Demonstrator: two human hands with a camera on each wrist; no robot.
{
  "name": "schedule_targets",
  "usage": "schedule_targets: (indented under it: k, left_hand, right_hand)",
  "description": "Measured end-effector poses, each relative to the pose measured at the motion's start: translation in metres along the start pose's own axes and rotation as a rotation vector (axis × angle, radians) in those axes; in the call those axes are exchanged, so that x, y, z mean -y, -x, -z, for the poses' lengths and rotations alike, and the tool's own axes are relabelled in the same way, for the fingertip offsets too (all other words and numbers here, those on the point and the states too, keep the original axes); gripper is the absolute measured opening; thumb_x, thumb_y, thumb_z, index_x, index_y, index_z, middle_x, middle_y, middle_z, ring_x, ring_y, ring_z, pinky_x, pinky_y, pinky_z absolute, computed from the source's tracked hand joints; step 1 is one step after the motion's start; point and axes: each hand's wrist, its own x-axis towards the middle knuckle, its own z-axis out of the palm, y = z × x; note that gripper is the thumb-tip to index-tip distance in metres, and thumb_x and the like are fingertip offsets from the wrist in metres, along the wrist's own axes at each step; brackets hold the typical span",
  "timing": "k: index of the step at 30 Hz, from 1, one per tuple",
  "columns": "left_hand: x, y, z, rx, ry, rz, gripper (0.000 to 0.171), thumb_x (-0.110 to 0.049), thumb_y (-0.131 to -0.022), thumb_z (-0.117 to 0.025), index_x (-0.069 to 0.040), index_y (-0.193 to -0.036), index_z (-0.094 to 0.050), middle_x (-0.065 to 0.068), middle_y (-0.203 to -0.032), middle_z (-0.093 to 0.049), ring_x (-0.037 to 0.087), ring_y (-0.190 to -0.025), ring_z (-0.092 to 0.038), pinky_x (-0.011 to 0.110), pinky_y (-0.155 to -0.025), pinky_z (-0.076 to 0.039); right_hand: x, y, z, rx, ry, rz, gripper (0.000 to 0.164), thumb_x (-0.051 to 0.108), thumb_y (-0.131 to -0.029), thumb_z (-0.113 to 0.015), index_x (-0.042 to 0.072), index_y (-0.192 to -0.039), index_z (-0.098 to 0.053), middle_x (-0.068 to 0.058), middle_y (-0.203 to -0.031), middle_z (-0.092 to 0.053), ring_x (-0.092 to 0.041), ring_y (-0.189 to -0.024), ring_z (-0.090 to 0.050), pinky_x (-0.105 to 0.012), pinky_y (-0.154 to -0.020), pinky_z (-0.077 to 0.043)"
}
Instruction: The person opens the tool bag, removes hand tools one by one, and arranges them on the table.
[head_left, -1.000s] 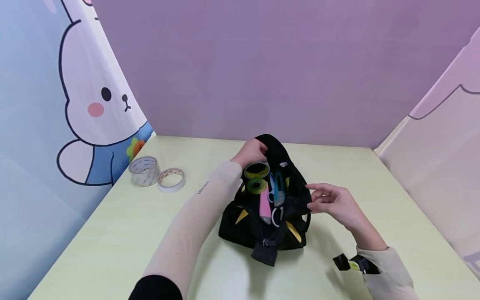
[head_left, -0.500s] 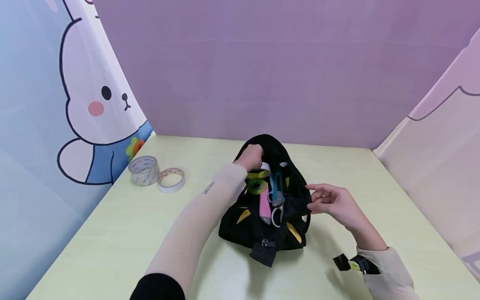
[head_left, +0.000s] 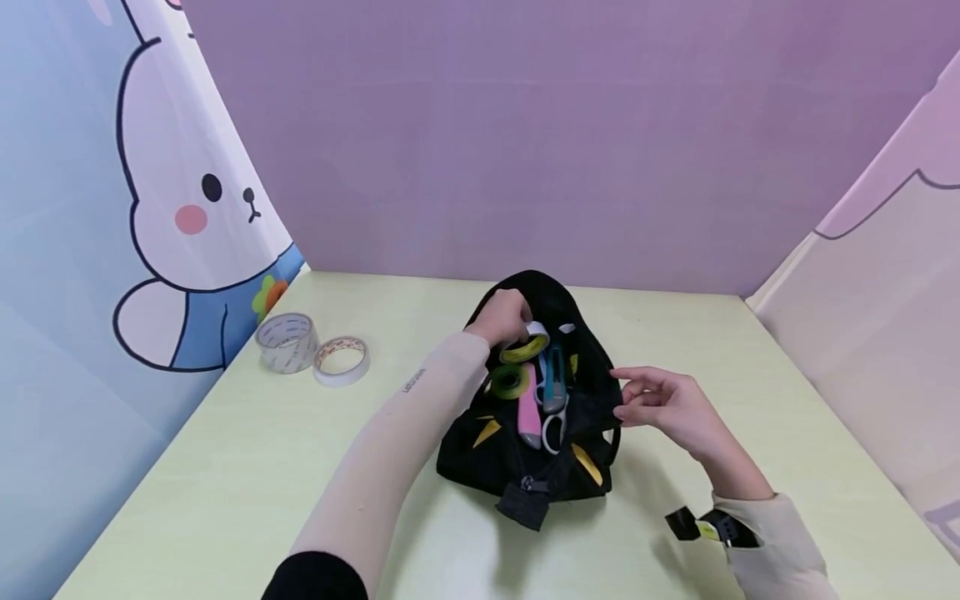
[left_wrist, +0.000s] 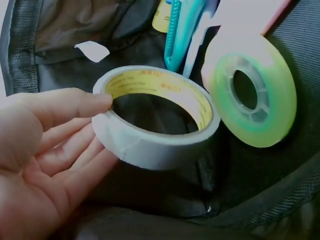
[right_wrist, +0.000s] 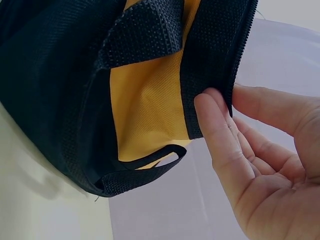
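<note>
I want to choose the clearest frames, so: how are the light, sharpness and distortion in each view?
Head view: soft, even light, faint shadows on the table, wide-angle bending of the side walls. Left wrist view: the white tape roll is sharp, colours slightly washed. Right wrist view: the black bag is sharp near the right hand, its lower edge blurred.

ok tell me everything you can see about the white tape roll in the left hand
The white tape roll is a wide ring with a white outer face and a yellow printed core. It sits tilted over the open black bag, beside a green tape roll. The left hand pinches its rim, thumb on top, fingers beneath.
</note>
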Motion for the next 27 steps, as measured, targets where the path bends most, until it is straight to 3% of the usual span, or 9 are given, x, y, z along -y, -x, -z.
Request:
schedule_targets:
  k: [3,4,5,10,16,27]
  left_hand:
    - [-0.003,0.002,0.005,0.005,0.019,0.005,0.013,0.006,-0.078,-0.074,-0.004,-0.071,-0.069,0.004,-0.071,-0.061,0.013,-0.061,-0.041,0.022,-0.056,-0.041]
    - [-0.003,0.003,0.006,0.006,0.027,0.005,0.008,0.004,-0.078,-0.075,-0.003,-0.082,-0.076,0.005,-0.082,-0.069,0.013,-0.066,-0.049,0.023,-0.062,-0.048]
    - [-0.004,0.003,0.008,0.006,0.032,0.003,0.014,0.003,-0.078,-0.076,-0.002,-0.091,-0.078,0.007,-0.092,-0.073,0.013,-0.072,-0.055,0.023,-0.069,-0.052]
    - [-0.005,0.004,0.017,0.023,0.097,-0.010,0.025,-0.001,-0.078,-0.078,0.002,-0.103,-0.077,0.014,-0.105,-0.074,0.019,-0.087,-0.065,0.027,-0.075,-0.056]
    - [-0.007,0.004,0.029,0.029,0.191,0.006,0.023,-0.002,-0.078,-0.081,0.002,-0.101,-0.077,0.012,-0.099,-0.074,0.019,-0.087,-0.066,0.024,-0.072,-0.055]
    - [-0.012,0.013,0.055,0.059,0.533,0.164,0.026,0.001,-0.079,-0.081,0.005,-0.104,-0.075,0.014,-0.103,-0.072,0.021,-0.091,-0.066,0.030,-0.077,-0.059]
  right_hand:
    - [0.001,-0.001,0.001,0.003,-0.006,0.010,0.049,-0.012,-0.086,-0.067,-0.017,-0.132,-0.051,-0.014,-0.088,-0.061,-0.015,-0.079,-0.070,-0.036,-0.071,-0.061]
    - [0.002,-0.001,0.001,0.005,-0.008,0.016,0.049,-0.012,-0.086,-0.067,-0.017,-0.132,-0.051,-0.014,-0.087,-0.061,-0.015,-0.078,-0.070,-0.036,-0.071,-0.061]
    - [0.002,-0.001,0.001,0.006,-0.009,0.017,0.049,-0.012,-0.086,-0.067,-0.018,-0.132,-0.051,-0.014,-0.087,-0.061,-0.014,-0.078,-0.070,-0.036,-0.071,-0.061]
    - [0.001,-0.003,0.002,0.008,-0.010,0.025,0.049,-0.013,-0.085,-0.067,-0.018,-0.131,-0.051,-0.012,-0.087,-0.062,-0.014,-0.078,-0.070,-0.036,-0.071,-0.061]
    - [0.000,-0.006,0.004,0.010,-0.001,0.016,0.049,-0.012,-0.085,-0.068,-0.017,-0.131,-0.051,-0.013,-0.087,-0.062,-0.014,-0.078,-0.070,-0.037,-0.072,-0.061]
    - [0.001,-0.009,0.007,0.011,0.001,0.017,0.051,-0.011,-0.085,-0.068,-0.018,-0.132,-0.051,-0.013,-0.087,-0.062,-0.014,-0.078,-0.070,-0.035,-0.071,-0.061]
